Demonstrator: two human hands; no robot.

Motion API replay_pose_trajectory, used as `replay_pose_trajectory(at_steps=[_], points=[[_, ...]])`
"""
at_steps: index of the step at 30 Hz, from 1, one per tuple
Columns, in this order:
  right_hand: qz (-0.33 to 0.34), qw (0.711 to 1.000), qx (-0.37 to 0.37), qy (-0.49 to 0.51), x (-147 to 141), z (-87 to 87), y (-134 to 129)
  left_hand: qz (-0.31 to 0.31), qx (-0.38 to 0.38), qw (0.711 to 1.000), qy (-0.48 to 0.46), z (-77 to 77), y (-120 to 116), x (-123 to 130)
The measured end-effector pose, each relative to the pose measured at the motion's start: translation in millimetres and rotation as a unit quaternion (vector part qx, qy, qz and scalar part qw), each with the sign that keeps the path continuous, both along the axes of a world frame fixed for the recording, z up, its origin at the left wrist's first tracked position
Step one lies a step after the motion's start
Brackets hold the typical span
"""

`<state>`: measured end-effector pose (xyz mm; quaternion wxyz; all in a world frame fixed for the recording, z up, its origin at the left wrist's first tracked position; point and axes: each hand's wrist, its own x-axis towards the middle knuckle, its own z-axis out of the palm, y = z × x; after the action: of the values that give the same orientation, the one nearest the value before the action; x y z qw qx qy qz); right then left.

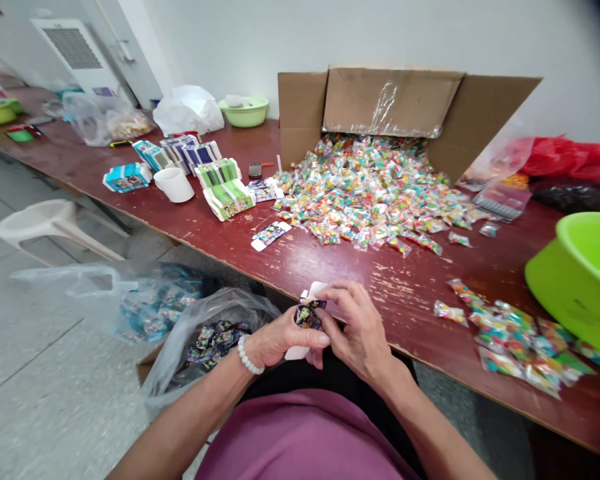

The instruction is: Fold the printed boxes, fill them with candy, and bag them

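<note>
Close to my body, at the table's front edge, my left hand (287, 333) is closed around a small dark printed carton (307, 315) with white end flaps. My right hand (357, 327) has its fingers on the carton's right side and upper flap, gripping it too. Part of the carton is hidden behind my fingers, and its contents cannot be made out. Beyond it on the table lie a flattened printed carton (271, 235) and a big heap of wrapped candies (375, 190), spilling from a tipped cardboard box (390, 100).
A smaller candy pile (523, 340) lies right, beside a green basin (560, 273). Bundled green cartons (225, 189) and a white mug (174, 185) stand left. Below the table edge are a plastic bag of dark packets (217, 343) and a white stool (45, 223).
</note>
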<state>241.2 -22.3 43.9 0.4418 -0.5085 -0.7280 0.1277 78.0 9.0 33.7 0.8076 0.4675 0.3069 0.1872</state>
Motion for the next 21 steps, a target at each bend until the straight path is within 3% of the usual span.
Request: replay_pose_trajectory(at_steps=[4,9,16,19,21], points=[[0.073,0.994,-0.051,-0.058,5,6.5,0,-0.007,0.088,0.992,0.091,5.2,3,-2],[0.063,0.991,-0.096,-0.073,7,7.3,0,-0.044,0.174,0.973,0.145,4.5,7,-3],[0.138,0.976,-0.167,-0.028,14,9.5,1,-0.043,0.120,0.981,0.146,4.3,4,-1],[0.144,0.968,-0.203,-0.041,15,9.1,2,-0.062,0.127,0.978,0.153,1.8,3,2],[0.130,0.973,-0.190,-0.018,13,6.6,2,-0.038,0.132,0.978,0.155,-1.5,2,4]])
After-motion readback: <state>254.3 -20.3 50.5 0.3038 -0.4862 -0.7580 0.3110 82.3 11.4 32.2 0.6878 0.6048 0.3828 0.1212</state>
